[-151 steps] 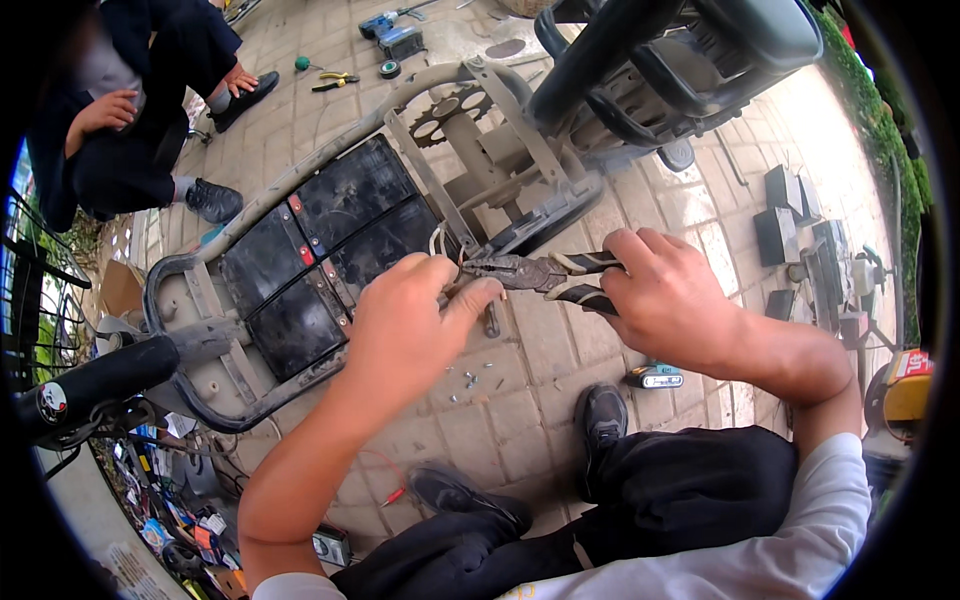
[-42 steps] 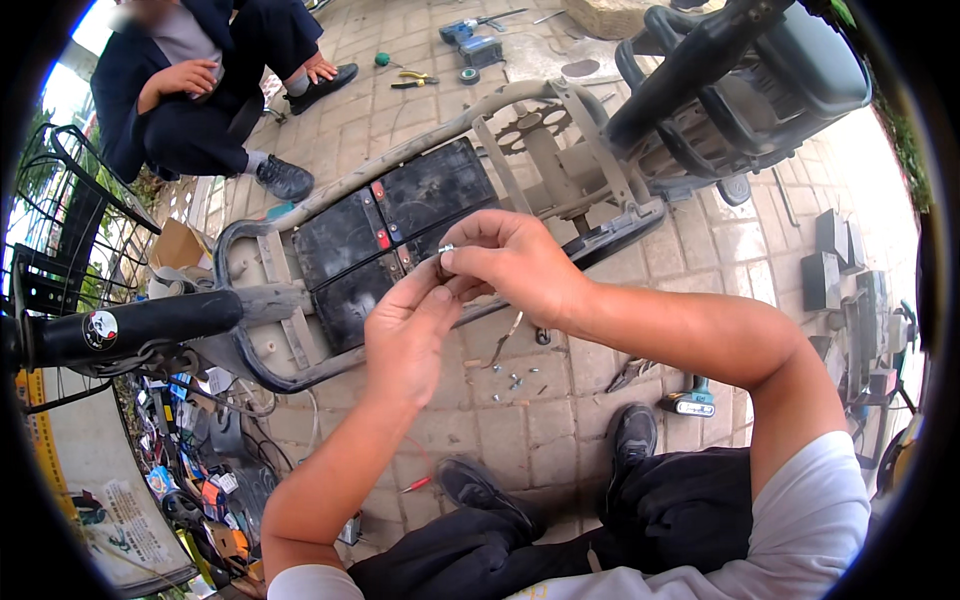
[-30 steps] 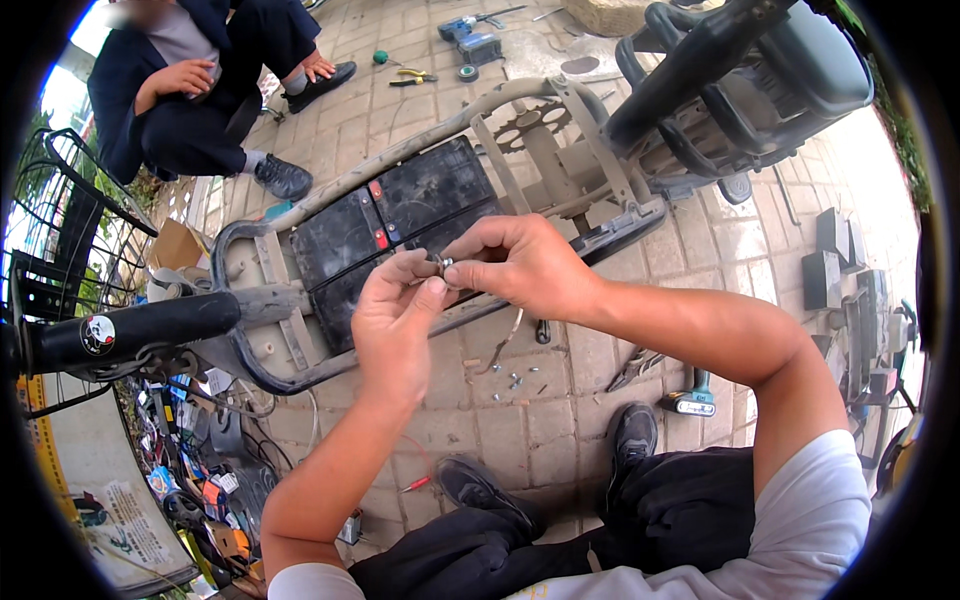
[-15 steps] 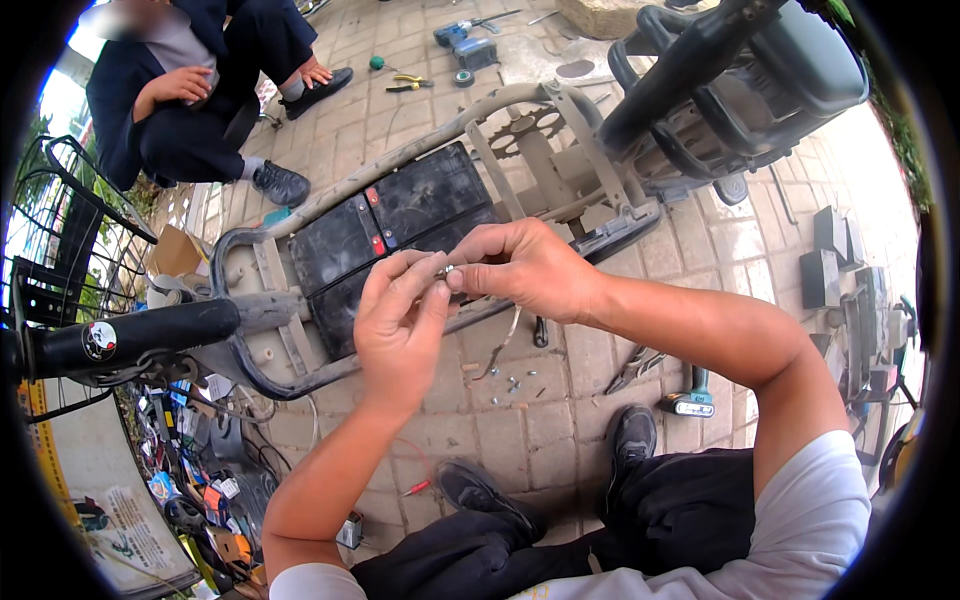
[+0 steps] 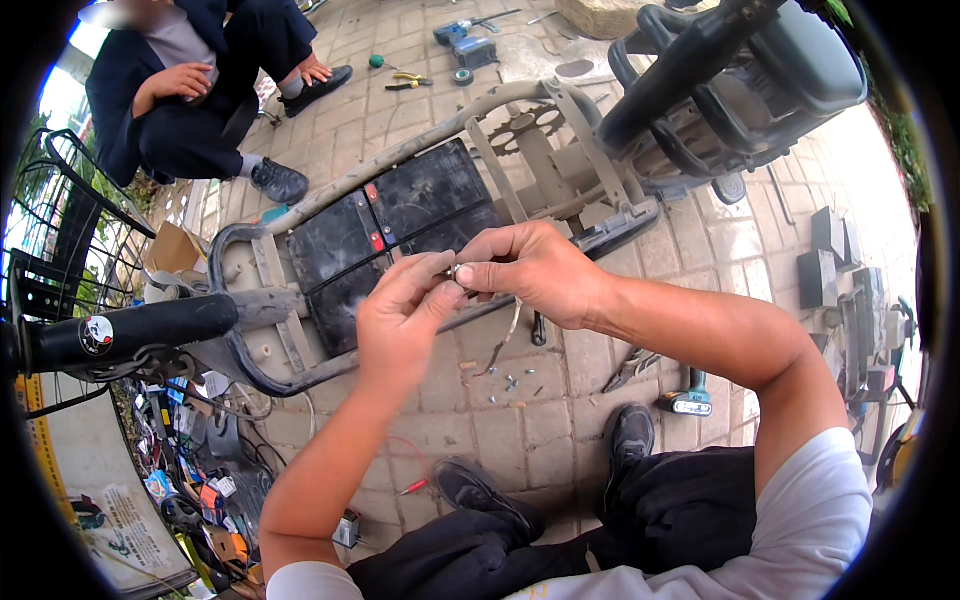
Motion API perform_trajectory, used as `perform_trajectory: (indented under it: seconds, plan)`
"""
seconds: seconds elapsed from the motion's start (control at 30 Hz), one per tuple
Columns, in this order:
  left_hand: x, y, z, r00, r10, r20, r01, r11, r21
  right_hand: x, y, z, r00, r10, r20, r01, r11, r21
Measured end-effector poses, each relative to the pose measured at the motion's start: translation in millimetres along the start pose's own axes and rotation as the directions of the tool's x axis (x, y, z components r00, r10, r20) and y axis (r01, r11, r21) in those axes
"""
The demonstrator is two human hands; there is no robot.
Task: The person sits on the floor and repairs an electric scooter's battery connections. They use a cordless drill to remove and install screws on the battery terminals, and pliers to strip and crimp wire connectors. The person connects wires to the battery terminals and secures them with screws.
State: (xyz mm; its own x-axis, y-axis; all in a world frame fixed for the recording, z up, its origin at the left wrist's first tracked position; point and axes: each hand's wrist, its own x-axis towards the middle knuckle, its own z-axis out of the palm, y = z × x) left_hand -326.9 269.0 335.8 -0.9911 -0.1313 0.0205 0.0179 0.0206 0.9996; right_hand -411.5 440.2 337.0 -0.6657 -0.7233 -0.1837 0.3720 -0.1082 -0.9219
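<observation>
A small shiny metal fastener [image 5: 454,271], perhaps a bolt or nut, is pinched between my hands; its exact kind is too small to tell. My left hand [image 5: 400,312] grips it with thumb and fingers pressed together. From the other side my right hand [image 5: 535,272] holds it between thumb and forefinger. Both hands are above the near edge of a vehicle frame [image 5: 372,150], in which black batteries [image 5: 425,190] with red terminal covers lie side by side. Below the right hand hangs a thin pale wire or strip [image 5: 508,335].
Several loose screws [image 5: 513,382] lie on the paving beyond my shoes, with pliers [image 5: 630,370] and a teal power tool [image 5: 690,395] to the right. A blue drill [image 5: 466,45] and yellow pliers [image 5: 408,82] lie farther off. Someone crouches [image 5: 195,100] at far left; clutter [image 5: 215,450] fills the near left.
My left hand has turned slightly and its fingers have shifted on the fastener, with some blur at the wrist. The right hand stays almost in place, still pinching.
</observation>
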Motion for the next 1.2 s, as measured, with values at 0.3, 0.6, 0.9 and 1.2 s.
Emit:
perform_trajectory:
  seconds: [0.3, 0.6, 0.9, 1.2]
  plan:
    - [5.6, -2.3, 0.2, 0.994, 0.111, 0.001, -0.111, 0.994, -0.023, 0.5, -0.2, -1.0, 0.997, 0.082, -0.017, -0.081, 0.995, 0.051]
    - [0.4, -5.3, -2.7, 0.999, 0.013, -0.032, -0.015, 0.997, -0.073, 0.1, -12.7, 2.7, 0.998, 0.039, -0.049, -0.041, 0.998, -0.038]
    - [1.7, -2.9, -6.8, 0.985, -0.138, -0.100, 0.134, 0.990, -0.047, 5.6, 5.0, 9.1, 0.987, -0.141, -0.077, 0.112, 0.947, -0.301]
    - [10.6, 2.3, -18.6, 0.980, 0.179, -0.086, -0.137, 0.925, 0.355, 8.6, -1.6, 18.0, 0.994, -0.069, -0.087, 0.047, 0.972, -0.229]
